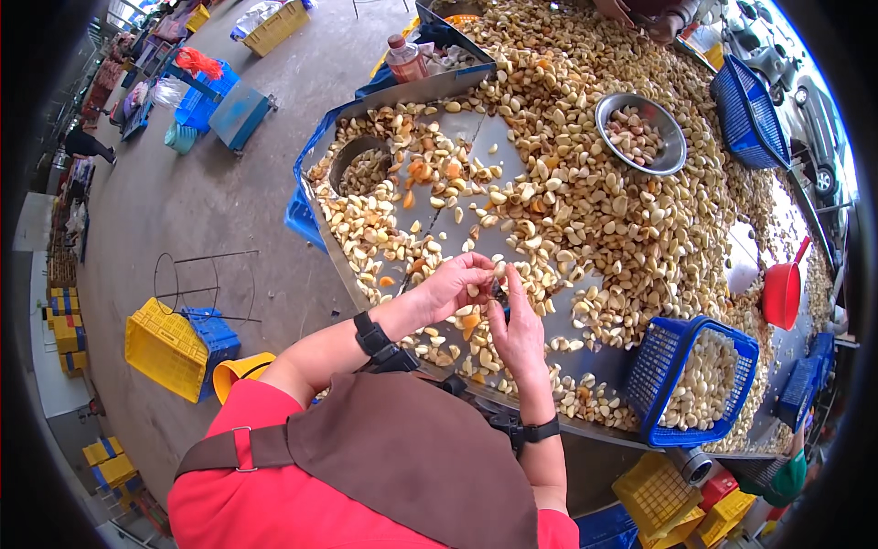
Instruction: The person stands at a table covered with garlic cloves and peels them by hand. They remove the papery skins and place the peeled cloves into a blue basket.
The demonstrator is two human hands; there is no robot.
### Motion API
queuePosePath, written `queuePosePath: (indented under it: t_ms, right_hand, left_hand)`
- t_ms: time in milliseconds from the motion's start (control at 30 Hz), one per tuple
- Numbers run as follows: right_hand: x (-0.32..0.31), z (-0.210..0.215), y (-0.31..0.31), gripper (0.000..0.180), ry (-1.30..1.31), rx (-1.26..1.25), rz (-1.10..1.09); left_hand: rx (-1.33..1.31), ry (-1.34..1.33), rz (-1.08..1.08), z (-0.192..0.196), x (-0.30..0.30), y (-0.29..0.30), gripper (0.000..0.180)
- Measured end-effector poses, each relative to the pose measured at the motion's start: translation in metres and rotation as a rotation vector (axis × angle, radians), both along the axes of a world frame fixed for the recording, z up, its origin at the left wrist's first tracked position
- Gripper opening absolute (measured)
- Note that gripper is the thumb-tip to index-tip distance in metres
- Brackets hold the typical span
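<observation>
Over the near edge of a metal table (494,137), my two hands meet above a spread of cream-coloured pieces that look like garlic cloves (585,210). My left hand (460,282) pinches a pale clove (499,269) between its fingertips. Closed beside it, my right hand (519,322) has a small dark object (499,293) at its fingers, perhaps a short blade; its kind is not clear. To the right of my hands stands a blue basket (651,366) holding pale cloves. A round metal bowl (679,151) with browner cloves rests on the far heap.
A round hole (352,160) opens in the table's left part. A red scoop (782,293) lies at the right, a second blue basket (750,110) far right. A bottle (405,60) stands beyond the rim. Another person's hand (663,29) is at the far edge. Yellow crates (165,348) stand left.
</observation>
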State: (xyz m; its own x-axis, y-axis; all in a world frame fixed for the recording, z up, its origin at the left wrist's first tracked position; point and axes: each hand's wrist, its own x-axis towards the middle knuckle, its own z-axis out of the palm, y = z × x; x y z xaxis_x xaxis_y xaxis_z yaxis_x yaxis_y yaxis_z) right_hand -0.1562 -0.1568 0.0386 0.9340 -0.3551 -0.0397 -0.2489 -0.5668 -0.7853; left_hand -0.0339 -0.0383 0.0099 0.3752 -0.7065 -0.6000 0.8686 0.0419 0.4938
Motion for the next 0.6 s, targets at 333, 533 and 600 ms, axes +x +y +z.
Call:
queuePosePath:
  t_ms: [333, 533, 600]
  right_hand:
    - [0.005, -0.002, -0.004, 0.067, 0.043, -0.007, 0.033]
    - [0.002, 0.001, -0.006, 0.063, 0.015, 0.023, 0.041]
    - [0.004, 0.008, -0.007, 0.061, 0.104, 0.052, 0.053]
  left_hand:
    - [0.02, -0.021, -0.066, 0.004, 0.004, 0.002, 0.019]
    - [0.019, 0.005, -0.067, 0.01, 0.002, 0.002, 0.019]
    - [0.007, -0.02, -0.084, 0.011, 0.003, 0.003, 0.019]
